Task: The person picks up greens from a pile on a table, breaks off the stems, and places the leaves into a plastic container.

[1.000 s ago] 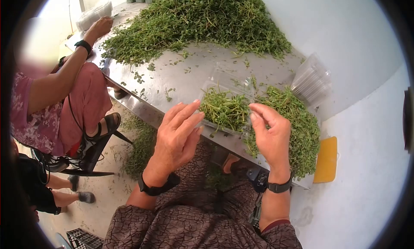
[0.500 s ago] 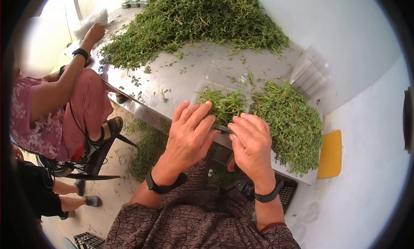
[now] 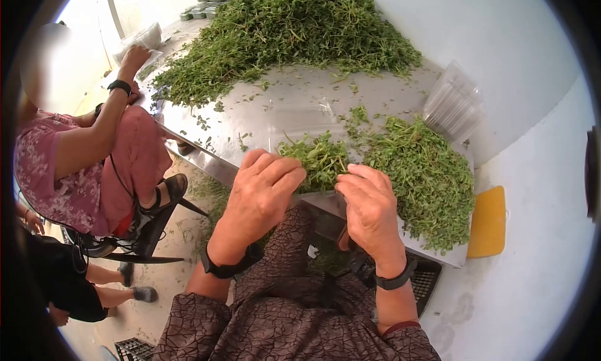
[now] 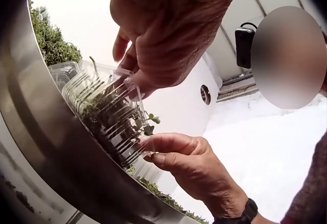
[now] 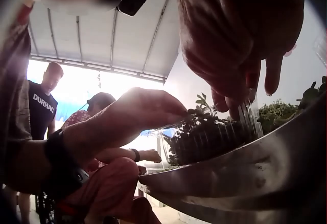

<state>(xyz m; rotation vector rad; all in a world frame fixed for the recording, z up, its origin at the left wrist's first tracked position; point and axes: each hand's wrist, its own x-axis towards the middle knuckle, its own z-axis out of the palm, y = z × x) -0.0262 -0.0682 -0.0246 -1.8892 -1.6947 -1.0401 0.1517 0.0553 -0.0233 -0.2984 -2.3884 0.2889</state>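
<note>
Head view: clear clamshell tray [image 3: 316,164] full of green herbs [image 3: 320,156] sits at the near edge of the steel table [image 3: 294,107], partly overhanging it. Left hand [image 3: 260,195] grips the tray's left end, fingers curled over the rim. Right hand [image 3: 369,208] pinches the right end, fingertips on the plastic. Left wrist view confirms: left hand [image 4: 168,35] pinches the tray [image 4: 102,111] edge from above, right hand [image 4: 191,165] holds the lower corner. Right wrist view: same tray [image 5: 212,134] on the table lip, both hands clamped on it, sprigs poking out the top.

Loose herb pile [image 3: 426,179] just right of the tray, near the table's right corner. Big heap [image 3: 294,29] covers the far end. Stack of empty trays [image 3: 454,104] at the right edge, past the pile. Yellow item [image 3: 487,222] off the right corner. Second person [image 3: 87,148] seated at the left edge, hand on the table.
</note>
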